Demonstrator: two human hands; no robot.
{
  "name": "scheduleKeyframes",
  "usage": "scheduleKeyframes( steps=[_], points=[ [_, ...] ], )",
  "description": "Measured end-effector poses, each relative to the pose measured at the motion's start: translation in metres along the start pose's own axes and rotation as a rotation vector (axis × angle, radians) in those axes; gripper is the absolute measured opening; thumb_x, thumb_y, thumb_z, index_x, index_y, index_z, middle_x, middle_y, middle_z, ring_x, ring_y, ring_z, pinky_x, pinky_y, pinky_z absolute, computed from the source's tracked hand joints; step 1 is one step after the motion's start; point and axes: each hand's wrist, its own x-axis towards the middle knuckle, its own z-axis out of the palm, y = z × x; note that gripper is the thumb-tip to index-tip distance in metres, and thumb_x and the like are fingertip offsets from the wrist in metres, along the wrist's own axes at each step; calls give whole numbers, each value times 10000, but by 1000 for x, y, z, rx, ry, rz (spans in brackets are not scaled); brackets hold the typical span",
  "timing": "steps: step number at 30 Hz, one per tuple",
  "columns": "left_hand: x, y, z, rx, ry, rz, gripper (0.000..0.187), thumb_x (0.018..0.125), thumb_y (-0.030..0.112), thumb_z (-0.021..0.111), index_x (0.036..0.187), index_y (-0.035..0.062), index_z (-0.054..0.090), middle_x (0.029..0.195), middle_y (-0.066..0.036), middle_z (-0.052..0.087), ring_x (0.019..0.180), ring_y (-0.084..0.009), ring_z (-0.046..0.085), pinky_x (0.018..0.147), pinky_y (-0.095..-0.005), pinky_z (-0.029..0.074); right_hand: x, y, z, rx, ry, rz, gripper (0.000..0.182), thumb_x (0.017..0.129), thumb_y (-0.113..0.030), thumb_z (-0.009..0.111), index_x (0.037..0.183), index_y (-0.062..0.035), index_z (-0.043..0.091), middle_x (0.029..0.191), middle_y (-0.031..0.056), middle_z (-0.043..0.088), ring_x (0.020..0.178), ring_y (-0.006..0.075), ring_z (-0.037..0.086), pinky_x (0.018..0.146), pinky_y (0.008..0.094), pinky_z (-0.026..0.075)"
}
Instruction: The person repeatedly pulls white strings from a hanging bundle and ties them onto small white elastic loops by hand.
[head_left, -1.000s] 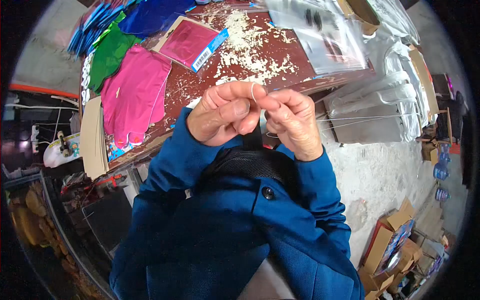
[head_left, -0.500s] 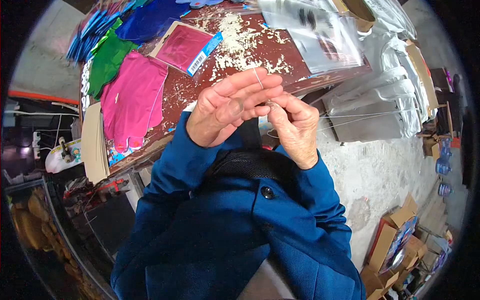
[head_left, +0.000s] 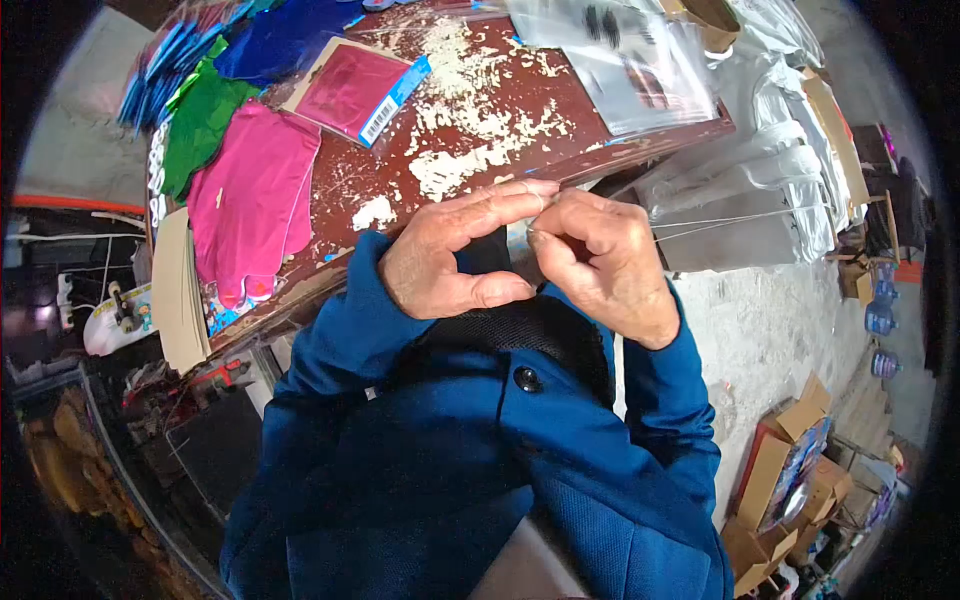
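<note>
My left hand (head_left: 460, 245) is held out in front of my waist with its fingers stretched and the thumb well apart. Its fingertips meet the fingers of my right hand (head_left: 605, 260), which are curled in a pinch. A thin white string (head_left: 735, 220) runs from my right hand toward the white bundle on the right. The short end of the string between the fingertips is mostly hidden. Both hands are just off the front edge of the worn red table (head_left: 345, 175).
On the table lie a pink cloth piece (head_left: 255, 195), a packaged magenta item (head_left: 350, 85), green cloth (head_left: 205, 125) and clear plastic bags (head_left: 640, 75). Beige cards (head_left: 180, 290) stand at the left edge. White plastic-wrapped bundles (head_left: 790, 180) are to the right, and an opened carton (head_left: 775, 480) sits on the floor.
Both hands have come down slightly toward my body, and the left has turned palm inward. The string that crossed the left fingers has slipped largely out of sight. The view has shifted slightly.
</note>
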Motion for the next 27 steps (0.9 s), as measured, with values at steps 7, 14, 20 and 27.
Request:
scheduleKeyframes(
  steps=[7,14,20,27],
  points=[
    [-5,1,3,-15,-89,-106,544,624,101,764,1127,9,578,1236,-163,542,1095,-293,549,936,-351,425,-2,0,-20,-93,-123,7,51,687,47,595,718,7,601,631,47,542,506,124,408,475,237,336],
    [-10,-9,6,-157,-227,-156,488,638,148,783,1068,3,602,1224,-199,544,1103,-315,543,947,-369,409,-11,29,-20,213,-94,173,41,731,6,583,751,-10,615,640,44,555,513,130,442,488,230,342],
    [-12,-19,14,-495,-177,-150,465,642,117,773,1064,14,608,1227,-221,535,1126,-314,530,963,-395,401,-29,62,-2,461,27,303,56,787,-35,582,786,-12,633,648,19,544,544,111,431,505,213,328],
    [-3,-21,24,-547,-46,-138,449,631,100,765,1047,21,615,1232,-230,529,1158,-315,505,976,-408,391,-43,62,18,119,87,30,60,789,-70,603,815,-29,638,651,22,504,549,149,431,534,250,349]
  ],
)
